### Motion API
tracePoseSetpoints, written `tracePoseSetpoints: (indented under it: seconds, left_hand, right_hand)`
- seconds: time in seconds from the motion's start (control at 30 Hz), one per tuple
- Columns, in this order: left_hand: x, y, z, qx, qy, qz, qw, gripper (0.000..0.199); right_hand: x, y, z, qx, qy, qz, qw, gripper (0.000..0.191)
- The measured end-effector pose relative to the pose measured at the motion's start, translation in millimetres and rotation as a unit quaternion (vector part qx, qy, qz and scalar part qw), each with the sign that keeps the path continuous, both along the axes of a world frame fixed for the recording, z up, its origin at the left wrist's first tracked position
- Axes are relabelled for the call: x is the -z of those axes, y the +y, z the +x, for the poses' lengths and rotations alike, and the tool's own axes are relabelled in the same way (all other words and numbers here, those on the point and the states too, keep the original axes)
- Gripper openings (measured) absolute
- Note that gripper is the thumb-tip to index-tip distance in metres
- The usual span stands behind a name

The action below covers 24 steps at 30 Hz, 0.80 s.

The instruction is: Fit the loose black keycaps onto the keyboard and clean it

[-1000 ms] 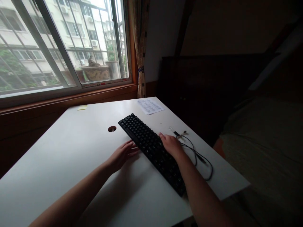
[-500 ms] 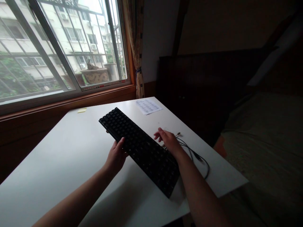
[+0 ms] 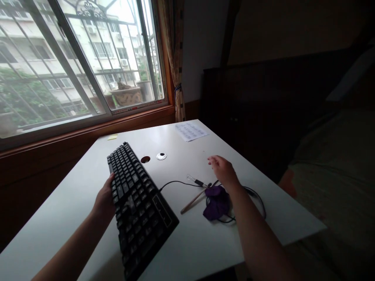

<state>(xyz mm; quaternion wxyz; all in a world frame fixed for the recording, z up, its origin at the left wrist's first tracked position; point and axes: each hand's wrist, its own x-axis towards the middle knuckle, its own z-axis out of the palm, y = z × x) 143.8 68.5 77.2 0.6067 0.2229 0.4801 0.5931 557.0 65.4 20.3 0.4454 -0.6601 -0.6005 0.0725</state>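
Note:
A black keyboard [image 3: 137, 207] is held tilted above the white table, its keys facing up. My left hand [image 3: 106, 195] grips its left long edge, thumb on top and the other fingers hidden beneath. My right hand [image 3: 224, 169] hovers over the table at the right, touching nothing visible, its fingers loosely curled and apart. Below it lies a purple cloth [image 3: 216, 205] with black cable [image 3: 259, 195] looped around. Beside the cloth are a thin brown stick [image 3: 191, 201] and a small clear-and-black tool [image 3: 195, 180]. A cable runs from the keyboard toward the cloth.
On the white table [image 3: 76, 187], printed papers [image 3: 191, 130] lie at the far corner and a yellow note [image 3: 112, 137] at the far left edge. A round hole [image 3: 145, 159] and a silver disc [image 3: 161, 156] are behind the keyboard. A window [image 3: 88, 58] stands beyond.
My left hand has moved the keyboard left and turned it, uncovering the purple cloth, stick, hole and disc. My right hand sits farther right, away from the keyboard. The view has shifted slightly.

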Motion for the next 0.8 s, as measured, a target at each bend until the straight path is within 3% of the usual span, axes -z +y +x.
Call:
tracePoseSetpoints:
  seconds: [0.27, 0.47, 0.57, 0.8]
  left_hand:
    - [15.8, 11.3, -76.0, -0.006, 0.065, -0.029, 0.997, 0.034]
    - [29.2, 6.3, -139.1, 0.012, 0.133, -0.085, 0.987, 0.035]
    - [34.2, 8.0, -168.6, -0.010, 0.175, -0.111, 0.978, 0.032]
    - [32.7, 22.2, -227.7, -0.023, 0.275, -0.160, 0.948, 0.025]
  right_hand:
    - [10.1, 1.3, -20.3, -0.123, -0.083, -0.083, 0.985, 0.029]
    - [16.5, 3.6, -16.2, -0.135, -0.099, -0.065, 0.984, 0.032]
    - [23.0, 7.7, -12.7, -0.135, -0.109, -0.051, 0.984, 0.032]
    - [29.0, 9.7, -17.5, -0.143, -0.113, -0.054, 0.982, 0.032]
